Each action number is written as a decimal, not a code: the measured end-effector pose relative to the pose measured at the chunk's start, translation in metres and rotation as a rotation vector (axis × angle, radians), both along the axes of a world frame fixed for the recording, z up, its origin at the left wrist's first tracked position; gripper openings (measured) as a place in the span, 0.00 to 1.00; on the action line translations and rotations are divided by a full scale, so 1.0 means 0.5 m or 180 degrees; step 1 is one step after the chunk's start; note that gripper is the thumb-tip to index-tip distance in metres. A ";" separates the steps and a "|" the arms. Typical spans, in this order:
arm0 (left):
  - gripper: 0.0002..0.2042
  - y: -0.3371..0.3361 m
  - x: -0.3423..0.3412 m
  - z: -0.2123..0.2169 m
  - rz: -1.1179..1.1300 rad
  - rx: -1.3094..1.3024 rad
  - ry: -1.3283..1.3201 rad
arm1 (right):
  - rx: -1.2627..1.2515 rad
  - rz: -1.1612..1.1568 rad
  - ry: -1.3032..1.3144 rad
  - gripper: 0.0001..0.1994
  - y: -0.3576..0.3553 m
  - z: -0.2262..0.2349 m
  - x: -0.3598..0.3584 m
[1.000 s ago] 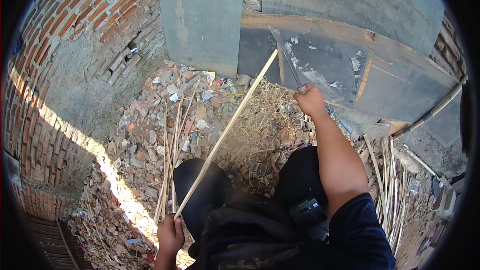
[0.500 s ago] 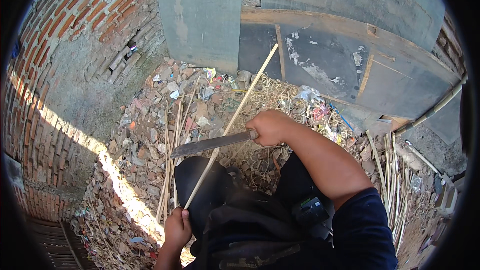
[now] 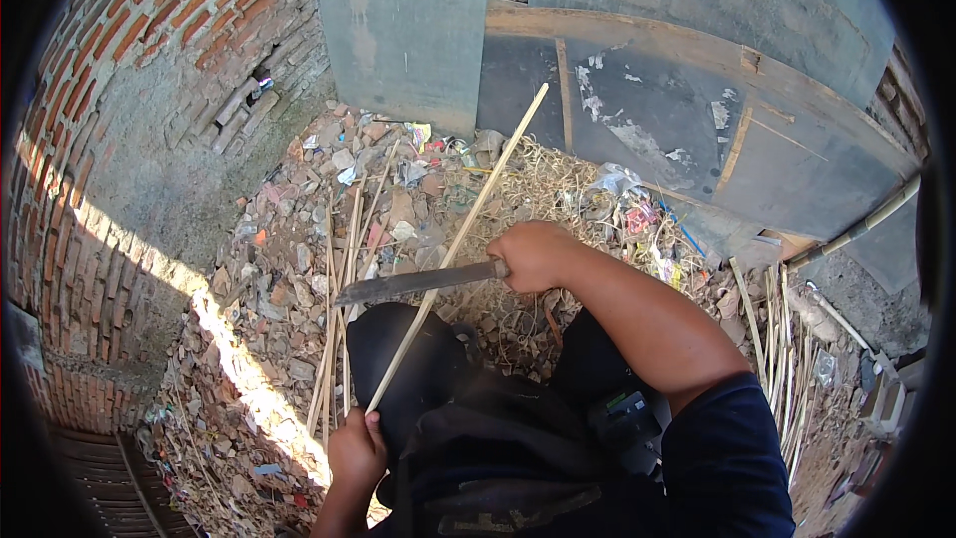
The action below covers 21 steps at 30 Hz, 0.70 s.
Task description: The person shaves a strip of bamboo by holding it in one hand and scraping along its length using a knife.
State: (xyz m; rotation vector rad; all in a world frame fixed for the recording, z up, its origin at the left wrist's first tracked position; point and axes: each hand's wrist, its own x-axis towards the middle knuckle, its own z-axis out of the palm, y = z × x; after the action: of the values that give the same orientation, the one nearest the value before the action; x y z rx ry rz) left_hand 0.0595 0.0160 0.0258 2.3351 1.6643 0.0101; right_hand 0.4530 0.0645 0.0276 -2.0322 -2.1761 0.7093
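A long pale strip of split bamboo (image 3: 484,201) slants up and away from my left knee toward the dark panels. Its near end is gripped in my left hand (image 3: 357,446), thumb along the strip. My right hand (image 3: 536,255) is closed round the short handle of a machete (image 3: 413,284). The blade points left and lies across the strip just beyond my knee, touching or very close to it; which of these I cannot tell. Thin curled shavings (image 3: 543,184) lie on the ground beyond my right hand.
Several bamboo strips (image 3: 334,314) lie on the rubble left of my knee, and more strips (image 3: 782,369) lie at right. A brick wall (image 3: 119,189) rises at left, grey panels (image 3: 403,35) stand ahead. Plastic litter (image 3: 637,214) and broken brick cover the ground.
The view has shifted slightly. The machete stays across the bamboo strip, with its blade only a little moved; both hands keep their hold.
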 end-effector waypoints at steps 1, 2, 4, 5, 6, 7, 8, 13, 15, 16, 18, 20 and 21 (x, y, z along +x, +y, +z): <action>0.15 -0.003 -0.003 -0.004 0.0019 0.0114 0.0031 | 0.0018 -0.0308 0.0225 0.14 0.013 -0.022 0.029; 0.15 -0.003 -0.001 -0.004 0.0002 0.0109 0.0019 | 0.0041 -0.0638 0.0437 0.14 0.022 -0.043 0.066; 0.14 0.000 0.011 -0.003 0.0046 0.0113 0.0067 | 0.0097 -0.1137 0.0603 0.14 0.027 -0.079 0.148; 0.14 0.004 0.008 -0.003 0.0053 0.0119 0.0065 | 0.0143 -0.1594 0.0814 0.14 0.032 -0.075 0.156; 0.14 0.009 0.005 -0.004 -0.0042 0.0111 0.0050 | 0.0147 -0.1594 0.0811 0.14 0.031 -0.077 0.155; 0.15 0.014 0.005 -0.004 -0.0145 0.0098 0.0035 | 0.0103 -0.1298 0.0753 0.14 0.023 -0.082 0.150; 0.15 0.015 0.006 -0.001 -0.0130 0.0090 0.0041 | 0.0047 -0.0977 0.0702 0.14 0.016 -0.076 0.135; 0.15 0.013 -0.001 0.011 -0.0010 -0.0219 -0.0167 | -0.0138 -0.0036 0.0119 0.12 0.019 -0.011 0.008; 0.15 0.016 -0.004 -0.001 -0.0081 -0.0131 -0.0212 | -0.0116 -0.0395 0.0661 0.12 0.042 -0.042 0.054; 0.15 0.017 -0.003 -0.004 -0.0149 -0.0020 -0.0268 | -0.0117 -0.0404 0.0650 0.12 0.042 -0.059 0.075; 0.15 0.024 0.007 0.006 -0.0157 -0.0087 -0.0255 | 0.0014 -0.1164 0.0723 0.13 0.051 -0.076 0.122; 0.15 0.032 0.009 0.007 -0.0156 -0.0162 -0.0227 | 0.0103 -0.1182 0.0833 0.15 0.038 -0.071 0.118; 0.15 0.029 0.003 0.004 -0.0144 -0.0172 -0.0236 | -0.0033 -0.0977 0.0812 0.15 0.035 -0.062 0.102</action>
State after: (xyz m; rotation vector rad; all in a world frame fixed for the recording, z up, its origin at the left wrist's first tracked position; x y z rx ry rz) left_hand 0.0608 0.0303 0.0277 2.3030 1.5574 0.0420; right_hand 0.5039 0.0820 -0.0033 -2.0820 -1.6810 0.8807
